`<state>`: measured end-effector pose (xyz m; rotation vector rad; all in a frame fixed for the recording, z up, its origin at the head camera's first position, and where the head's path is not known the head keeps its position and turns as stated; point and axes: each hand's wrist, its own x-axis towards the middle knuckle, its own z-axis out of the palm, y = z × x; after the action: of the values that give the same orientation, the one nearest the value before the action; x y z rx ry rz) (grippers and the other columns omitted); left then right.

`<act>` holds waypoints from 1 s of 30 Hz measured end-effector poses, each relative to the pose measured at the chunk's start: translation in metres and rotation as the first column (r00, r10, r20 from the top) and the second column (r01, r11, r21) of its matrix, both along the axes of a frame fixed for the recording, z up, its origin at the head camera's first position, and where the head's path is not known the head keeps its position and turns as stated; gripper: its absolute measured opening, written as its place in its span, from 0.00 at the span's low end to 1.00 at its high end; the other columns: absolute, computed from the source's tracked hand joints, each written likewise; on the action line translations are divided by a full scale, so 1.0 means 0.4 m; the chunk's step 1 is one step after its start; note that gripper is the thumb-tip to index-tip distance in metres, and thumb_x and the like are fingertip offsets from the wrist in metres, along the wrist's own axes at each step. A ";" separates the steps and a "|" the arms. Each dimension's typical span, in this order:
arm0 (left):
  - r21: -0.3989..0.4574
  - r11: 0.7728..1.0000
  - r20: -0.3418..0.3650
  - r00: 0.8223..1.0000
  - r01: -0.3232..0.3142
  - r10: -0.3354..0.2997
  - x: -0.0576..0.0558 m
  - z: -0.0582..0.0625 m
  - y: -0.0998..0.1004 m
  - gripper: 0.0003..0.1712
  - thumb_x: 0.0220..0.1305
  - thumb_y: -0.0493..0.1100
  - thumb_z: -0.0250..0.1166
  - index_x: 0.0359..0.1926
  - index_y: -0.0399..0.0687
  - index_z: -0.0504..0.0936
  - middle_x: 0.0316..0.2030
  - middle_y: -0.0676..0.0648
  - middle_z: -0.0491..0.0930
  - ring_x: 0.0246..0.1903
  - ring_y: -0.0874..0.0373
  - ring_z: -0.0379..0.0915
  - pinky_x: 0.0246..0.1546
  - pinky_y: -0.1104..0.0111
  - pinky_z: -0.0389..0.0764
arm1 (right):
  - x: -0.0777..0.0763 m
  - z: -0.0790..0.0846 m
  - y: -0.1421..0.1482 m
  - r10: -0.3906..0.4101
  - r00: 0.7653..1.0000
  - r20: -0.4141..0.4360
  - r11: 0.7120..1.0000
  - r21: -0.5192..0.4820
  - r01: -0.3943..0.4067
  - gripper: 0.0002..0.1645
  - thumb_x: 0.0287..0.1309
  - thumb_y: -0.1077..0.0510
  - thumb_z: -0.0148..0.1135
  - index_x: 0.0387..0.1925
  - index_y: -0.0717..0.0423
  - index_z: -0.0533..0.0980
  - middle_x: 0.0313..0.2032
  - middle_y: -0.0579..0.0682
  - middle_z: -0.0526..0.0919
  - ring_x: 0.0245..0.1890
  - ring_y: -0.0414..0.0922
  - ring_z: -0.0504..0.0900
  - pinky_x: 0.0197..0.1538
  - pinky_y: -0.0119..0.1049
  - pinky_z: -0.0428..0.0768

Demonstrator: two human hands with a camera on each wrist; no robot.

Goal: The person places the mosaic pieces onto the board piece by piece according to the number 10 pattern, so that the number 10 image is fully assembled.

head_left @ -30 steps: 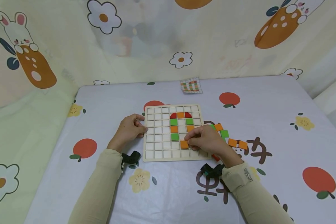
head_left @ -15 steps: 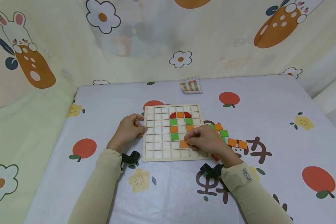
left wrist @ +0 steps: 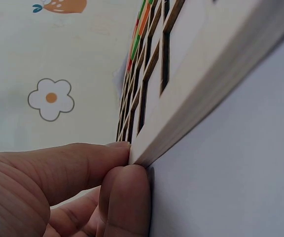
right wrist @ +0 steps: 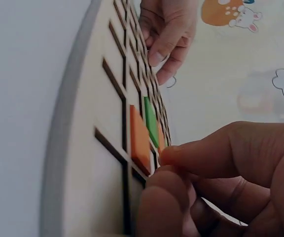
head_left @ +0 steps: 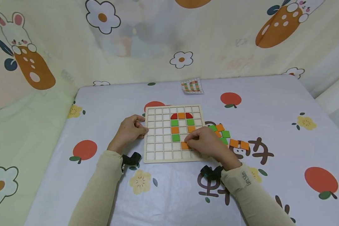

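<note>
A wooden grid board [head_left: 158,162] lies on the table, with red, orange and green pieces set in several of its cells. My left hand [head_left: 128,131] grips the board's left edge, thumb and fingers meeting at the rim, as the left wrist view shows. An orange square tile [head_left: 184,145] sits in the grid's lower part. The thumb and forefinger of my right hand [head_left: 207,142] pinch at that tile's right edge. A green tile [right wrist: 151,121] lies just beyond it in the right wrist view. My right hand covers the board's lower right cells.
Several loose orange and green tiles [head_left: 225,134] lie right of the board, two orange ones [head_left: 244,145] a bit farther out. A small printed card [head_left: 192,86] with a coloured grid pattern lies near the table's far edge. Printed cloth hangs behind.
My right hand has shifted slightly left and toward me, uncovering more loose tiles and hiding a red piece at the board's lower right. My left hand and the orange tile stay in place.
</note>
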<state>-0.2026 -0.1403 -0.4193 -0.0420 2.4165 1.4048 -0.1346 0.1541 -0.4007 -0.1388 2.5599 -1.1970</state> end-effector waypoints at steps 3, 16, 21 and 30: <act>0.000 1.000 0.004 1.000 -0.003 0.003 -0.001 -0.001 -0.001 0.26 0.66 0.36 0.72 0.63 0.40 0.76 0.36 0.44 0.79 0.29 0.58 0.81 0.31 0.72 0.84 | -0.004 0.002 0.015 -0.008 1.000 -0.023 0.999 -0.040 0.008 0.08 0.66 0.61 0.65 0.41 0.56 0.89 0.38 0.50 0.87 0.34 0.47 0.78 0.35 0.36 0.77; 0.010 1.000 0.005 1.000 -0.006 0.006 0.003 0.006 0.001 0.25 0.66 0.36 0.72 0.62 0.41 0.77 0.36 0.44 0.79 0.29 0.58 0.81 0.32 0.71 0.85 | -0.040 0.011 0.173 -0.263 0.964 0.040 0.961 -0.078 0.265 0.18 0.73 0.52 0.62 0.53 0.62 0.84 0.42 0.60 0.86 0.34 0.50 0.82 0.38 0.33 0.85; 0.012 1.000 0.010 1.000 -0.010 0.010 0.003 0.005 0.000 0.26 0.66 0.36 0.72 0.63 0.41 0.76 0.37 0.44 0.79 0.30 0.57 0.81 0.32 0.71 0.85 | -0.043 0.002 0.211 -0.348 0.935 0.067 0.937 -0.018 0.349 0.18 0.73 0.51 0.62 0.52 0.60 0.84 0.44 0.60 0.85 0.38 0.52 0.80 0.35 0.34 0.83; 0.016 1.000 0.016 1.000 -0.011 0.010 0.001 0.004 0.002 0.26 0.66 0.35 0.72 0.62 0.40 0.76 0.36 0.44 0.79 0.29 0.58 0.81 0.31 0.71 0.84 | -0.036 0.001 0.238 -0.370 0.926 0.080 0.929 0.034 0.368 0.20 0.71 0.48 0.64 0.52 0.59 0.84 0.45 0.59 0.85 0.41 0.52 0.80 0.37 0.35 0.81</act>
<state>-0.2021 -0.1397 -0.4176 -0.0612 2.3953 1.4237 -0.1489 0.2494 -0.4003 0.4105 2.5919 -1.2715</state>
